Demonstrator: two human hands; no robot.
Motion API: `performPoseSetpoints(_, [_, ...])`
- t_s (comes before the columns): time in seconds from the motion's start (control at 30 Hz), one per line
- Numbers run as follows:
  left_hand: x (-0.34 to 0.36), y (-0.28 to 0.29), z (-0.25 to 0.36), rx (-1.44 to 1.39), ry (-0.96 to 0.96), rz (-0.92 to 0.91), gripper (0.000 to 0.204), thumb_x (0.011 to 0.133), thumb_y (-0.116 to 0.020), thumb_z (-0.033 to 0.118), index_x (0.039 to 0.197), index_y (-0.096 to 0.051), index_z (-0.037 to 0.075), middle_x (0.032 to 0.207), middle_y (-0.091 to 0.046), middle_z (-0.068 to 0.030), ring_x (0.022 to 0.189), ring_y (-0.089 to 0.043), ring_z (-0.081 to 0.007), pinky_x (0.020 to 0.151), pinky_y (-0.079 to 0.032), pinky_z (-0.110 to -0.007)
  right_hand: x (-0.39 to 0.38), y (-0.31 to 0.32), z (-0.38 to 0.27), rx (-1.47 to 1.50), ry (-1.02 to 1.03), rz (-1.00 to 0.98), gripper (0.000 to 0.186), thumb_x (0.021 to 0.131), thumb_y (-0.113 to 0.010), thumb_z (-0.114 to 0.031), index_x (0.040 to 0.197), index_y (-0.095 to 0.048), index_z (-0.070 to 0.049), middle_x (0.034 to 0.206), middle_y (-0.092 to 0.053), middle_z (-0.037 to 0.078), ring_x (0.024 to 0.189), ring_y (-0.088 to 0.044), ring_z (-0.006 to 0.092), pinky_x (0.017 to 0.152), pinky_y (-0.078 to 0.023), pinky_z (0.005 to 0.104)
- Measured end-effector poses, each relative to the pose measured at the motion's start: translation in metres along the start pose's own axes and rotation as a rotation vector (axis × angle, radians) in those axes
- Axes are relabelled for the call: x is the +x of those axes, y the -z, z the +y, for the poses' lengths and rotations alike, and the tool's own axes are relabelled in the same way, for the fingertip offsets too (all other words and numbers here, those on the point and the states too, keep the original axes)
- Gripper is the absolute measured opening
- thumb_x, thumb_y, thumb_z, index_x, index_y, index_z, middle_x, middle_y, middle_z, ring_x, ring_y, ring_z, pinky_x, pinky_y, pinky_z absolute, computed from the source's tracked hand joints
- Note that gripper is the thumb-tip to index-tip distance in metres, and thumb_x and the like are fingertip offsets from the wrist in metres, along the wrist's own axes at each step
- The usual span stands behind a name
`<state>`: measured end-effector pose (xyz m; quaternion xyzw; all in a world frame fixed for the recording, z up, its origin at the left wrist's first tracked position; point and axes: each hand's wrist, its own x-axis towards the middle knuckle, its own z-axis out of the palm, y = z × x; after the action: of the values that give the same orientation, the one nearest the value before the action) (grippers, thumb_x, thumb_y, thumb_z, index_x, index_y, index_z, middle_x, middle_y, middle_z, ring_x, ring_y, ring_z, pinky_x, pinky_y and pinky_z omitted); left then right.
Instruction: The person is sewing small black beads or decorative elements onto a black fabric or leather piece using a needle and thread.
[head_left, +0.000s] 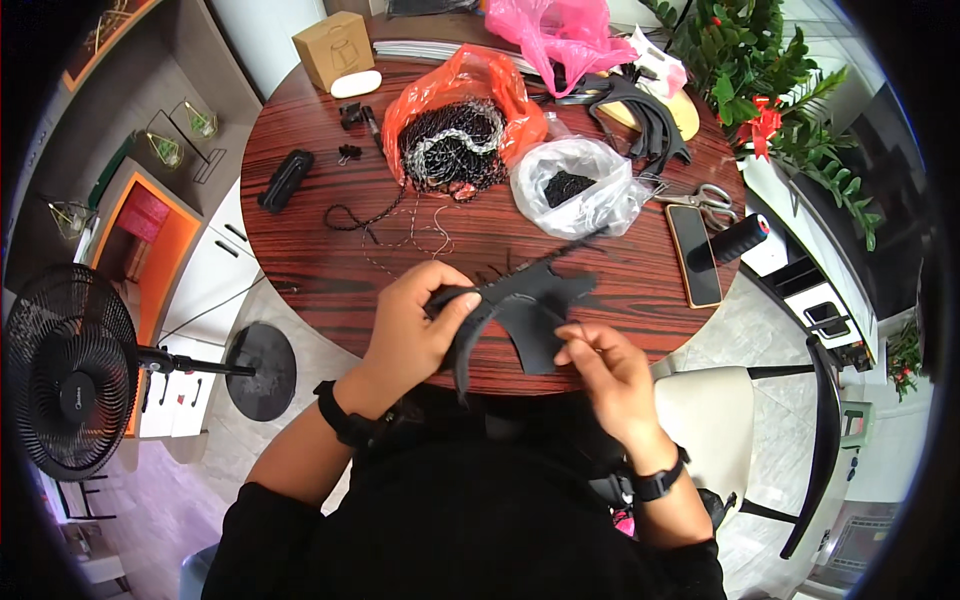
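My left hand [412, 325] grips a floppy, cut-out black sheet piece [537, 325], thumb on top, at the near edge of the table. The piece looks like leather or foam; one strip of it curves down beside my fingers, and a dark braided edge runs along its far side. Close to its right edge, my right hand [615, 380] is closed in a pinch. Whatever lies between those fingertips is too small to make out. Beyond the piece stand a red plastic bag [410, 95] of black and silver cord and a clear bag [610, 205] with black bits inside.
The round wooden table [330, 270] also bears scissors [715, 205], a phone [693, 255], a black thread spool [738, 240], more black cut pieces [655, 125], a black case [286, 180] and a cardboard box [335, 50]. A chair [705, 420] stands at right, a fan [75, 370] at left.
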<state>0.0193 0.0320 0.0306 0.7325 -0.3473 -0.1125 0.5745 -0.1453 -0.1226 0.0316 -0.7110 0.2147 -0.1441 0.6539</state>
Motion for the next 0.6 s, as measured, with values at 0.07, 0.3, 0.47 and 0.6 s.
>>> performPoseSetpoints(0.07, [0.008,0.005,-0.004,0.034,-0.086,0.079,0.009,0.075,-0.064,0.002,0.081,-0.058,-0.001,0.075,-0.057,-0.0113,0.068,-0.057,-0.0254,0.060,-0.044,-0.030,-0.014,0.023,-0.010,-0.030,-0.015,0.036,0.016,0.090,-0.054,-0.008,0.099,-0.060,0.004,0.082,-0.061,0.001,0.074,-0.053,0.0062,0.067,-0.042,0.0205])
performPoseSetpoints(0.3, [0.025,0.024,0.011,0.550,-0.440,0.031,0.021,0.076,-0.064,0.004,0.096,-0.058,0.001,0.101,-0.057,-0.0109,0.092,-0.054,-0.0210,0.080,-0.042,-0.030,-0.035,0.096,-0.071,-0.480,-0.162,-0.081,0.021,0.092,-0.051,-0.012,0.102,-0.062,0.003,0.083,-0.063,0.004,0.081,-0.057,0.0097,0.075,-0.044,0.0237])
performPoseSetpoints(0.47, [0.012,-0.036,0.081,-0.190,-0.442,-0.275,0.036,0.080,-0.065,0.008,0.113,-0.052,0.000,0.109,-0.057,-0.0116,0.102,-0.054,-0.0244,0.092,-0.039,-0.034,-0.022,0.098,-0.122,-0.401,-0.061,-0.323,0.026,0.094,-0.048,-0.018,0.104,-0.062,0.002,0.077,-0.062,0.002,0.071,-0.056,0.0079,0.065,-0.045,0.0208])
performPoseSetpoints(0.6, [0.013,-0.094,0.095,-0.952,-0.141,-0.637,0.029,0.087,-0.059,0.011,0.113,-0.052,0.000,0.103,-0.059,-0.0092,0.095,-0.056,-0.0165,0.086,-0.042,-0.031,-0.021,0.071,-0.160,-0.423,0.013,-0.476,0.033,0.096,-0.045,-0.025,0.107,-0.060,0.002,0.074,-0.061,-0.001,0.059,-0.049,0.0044,0.053,-0.039,0.0177])
